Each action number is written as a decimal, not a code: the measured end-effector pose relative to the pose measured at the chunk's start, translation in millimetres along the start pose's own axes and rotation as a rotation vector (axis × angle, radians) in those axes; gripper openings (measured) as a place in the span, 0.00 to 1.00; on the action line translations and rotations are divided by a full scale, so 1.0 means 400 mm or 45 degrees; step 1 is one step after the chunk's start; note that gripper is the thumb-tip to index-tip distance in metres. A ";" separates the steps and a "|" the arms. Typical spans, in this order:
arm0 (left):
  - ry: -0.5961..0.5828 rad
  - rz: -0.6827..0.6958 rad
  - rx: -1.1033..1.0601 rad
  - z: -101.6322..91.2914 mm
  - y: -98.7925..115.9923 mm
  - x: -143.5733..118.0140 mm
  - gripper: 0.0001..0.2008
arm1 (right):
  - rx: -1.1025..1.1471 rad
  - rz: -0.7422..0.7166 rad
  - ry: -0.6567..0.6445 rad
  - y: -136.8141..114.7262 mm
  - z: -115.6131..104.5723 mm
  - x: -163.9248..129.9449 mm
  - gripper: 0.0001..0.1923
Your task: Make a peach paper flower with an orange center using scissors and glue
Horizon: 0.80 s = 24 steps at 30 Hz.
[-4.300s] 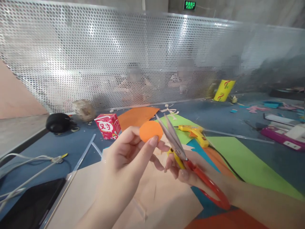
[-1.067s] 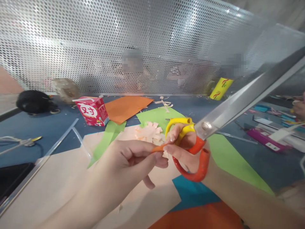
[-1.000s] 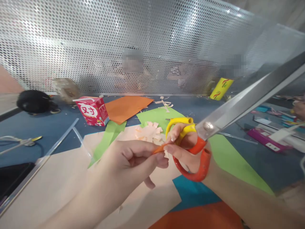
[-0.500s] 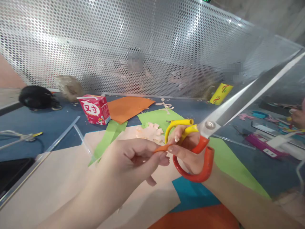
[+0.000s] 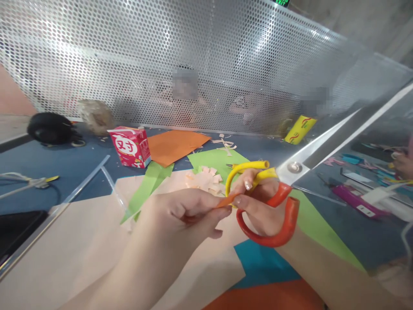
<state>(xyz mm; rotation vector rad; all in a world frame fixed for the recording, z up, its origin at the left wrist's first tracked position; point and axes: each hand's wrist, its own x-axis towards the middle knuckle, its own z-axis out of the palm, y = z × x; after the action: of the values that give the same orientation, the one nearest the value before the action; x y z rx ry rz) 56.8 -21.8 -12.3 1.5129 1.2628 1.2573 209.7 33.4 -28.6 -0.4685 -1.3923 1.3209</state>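
Observation:
Between the fingertips of my two hands is a small narrow piece of orange paper [image 5: 226, 200]. My left hand [image 5: 180, 219] is closed, pinching its left end between thumb and fingers. At the other end, my right hand [image 5: 260, 209] pinches the paper with thumb and finger. Scissors [image 5: 294, 167] with one yellow and one red handle hang round the right hand's fingers, blades pointing to the upper right, away from the paper. Below and behind the hands, small pale pink cut paper pieces [image 5: 211, 174] lie on a large pale pink sheet [image 5: 87, 241].
Green paper [image 5: 316, 224], blue paper [image 5: 264, 262] and orange paper [image 5: 177, 144] lie about on the dark blue table. A red carton [image 5: 130, 147] stands behind the left hand. Further right are a yellow package [image 5: 300, 129] and a purple power strip [image 5: 359, 201]. A perforated metal panel [image 5: 129, 51] closes off the back.
Both hands, the orange paper and the scissors have shifted slightly right in view. The grip of each hand stays the same.

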 end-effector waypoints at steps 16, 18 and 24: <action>0.025 0.144 0.265 -0.006 -0.009 0.006 0.10 | -0.043 -0.010 -0.095 0.009 0.001 -0.008 0.12; -0.004 0.192 0.293 -0.008 -0.010 0.008 0.10 | -0.019 0.007 -0.127 0.008 -0.001 -0.005 0.12; -0.047 0.304 0.534 -0.020 -0.028 0.011 0.10 | -0.029 0.058 -0.136 0.031 -0.016 0.003 0.13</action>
<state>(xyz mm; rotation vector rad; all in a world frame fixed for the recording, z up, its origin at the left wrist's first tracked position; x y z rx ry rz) 46.7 -15.6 -20.3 2.0260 1.4145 1.1496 210.2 40.9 -40.3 -0.4527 -1.4942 1.3853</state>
